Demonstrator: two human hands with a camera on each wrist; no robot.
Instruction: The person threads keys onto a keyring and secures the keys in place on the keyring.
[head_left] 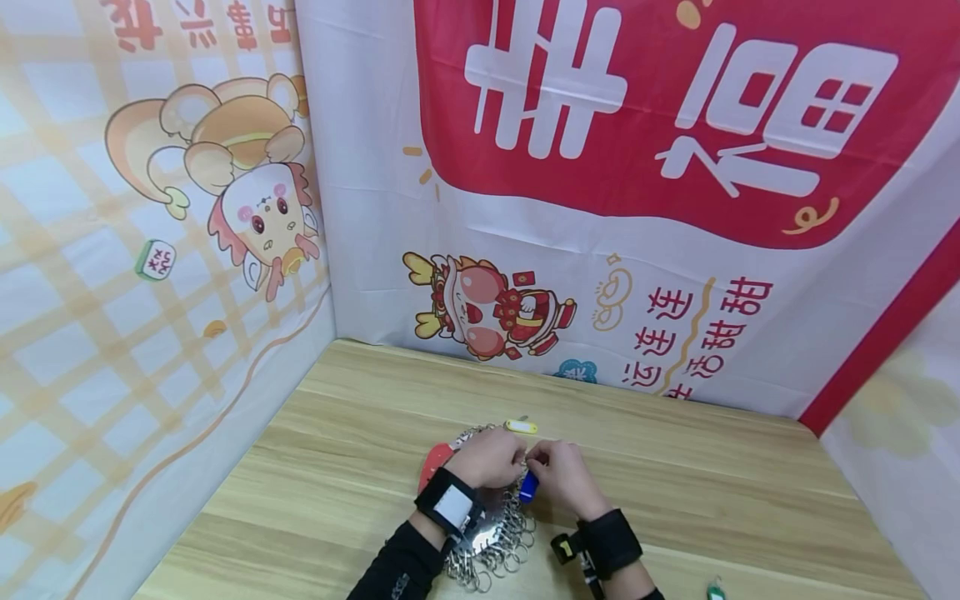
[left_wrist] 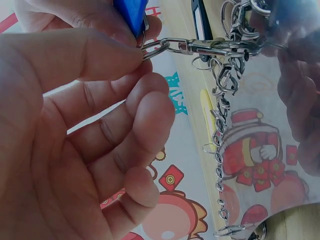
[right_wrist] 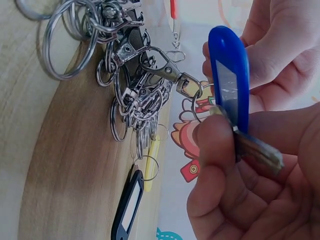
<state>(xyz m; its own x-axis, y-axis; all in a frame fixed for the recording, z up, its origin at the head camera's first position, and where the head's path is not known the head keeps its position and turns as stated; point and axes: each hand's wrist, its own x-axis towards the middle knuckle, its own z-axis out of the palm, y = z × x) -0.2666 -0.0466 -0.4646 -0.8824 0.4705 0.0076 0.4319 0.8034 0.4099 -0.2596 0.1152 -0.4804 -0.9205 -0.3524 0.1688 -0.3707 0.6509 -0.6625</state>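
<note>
A shiny plate [head_left: 487,533] stands at the front of the table, with many metal swivel clasps [right_wrist: 165,70] and split rings hanging along its edge. My left hand [left_wrist: 95,110] pinches a split ring [left_wrist: 156,50] linked to one clasp, between thumb and index finger; its other fingers curl loosely. Close beside it, my right hand [right_wrist: 255,165] pinches a key [right_wrist: 260,152] together with a blue key tag [right_wrist: 230,75]. The ring at the tag lies partly hidden behind my fingertips. In the head view the right hand [head_left: 562,475] is right of the plate.
A yellow key tag [head_left: 521,427] lies just beyond the hands. A black key tag [right_wrist: 129,202] hangs or lies near the plate's edge. Left of the plate is a red piece [head_left: 435,462]. A green key tag [head_left: 716,592] lies at the front right. Printed cloth walls [head_left: 360,167] border the table.
</note>
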